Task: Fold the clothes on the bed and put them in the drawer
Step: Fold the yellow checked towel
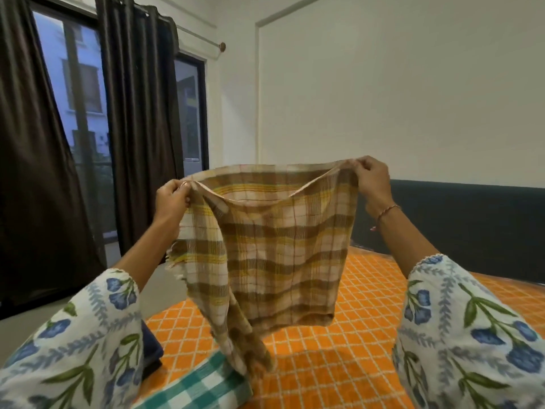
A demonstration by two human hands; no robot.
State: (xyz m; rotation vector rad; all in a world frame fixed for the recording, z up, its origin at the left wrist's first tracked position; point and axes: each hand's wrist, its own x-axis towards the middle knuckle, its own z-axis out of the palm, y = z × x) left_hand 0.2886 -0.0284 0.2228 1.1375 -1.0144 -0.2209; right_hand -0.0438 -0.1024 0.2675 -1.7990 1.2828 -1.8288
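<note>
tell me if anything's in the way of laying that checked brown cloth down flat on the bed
Partly. Both hands, left and right, hold the brown checked cloth above the orange bedspread, which is bare straight below. A green checked cloth lies near the hanging tail, bottom left.

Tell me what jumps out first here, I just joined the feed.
A brown and yellow checked cotton cloth hangs mid-frame, pinched at its top corners by the left hand and right hand. Below it lies the orange grid-patterned bedspread, with a folded green and white checked cloth at the near edge.
</note>
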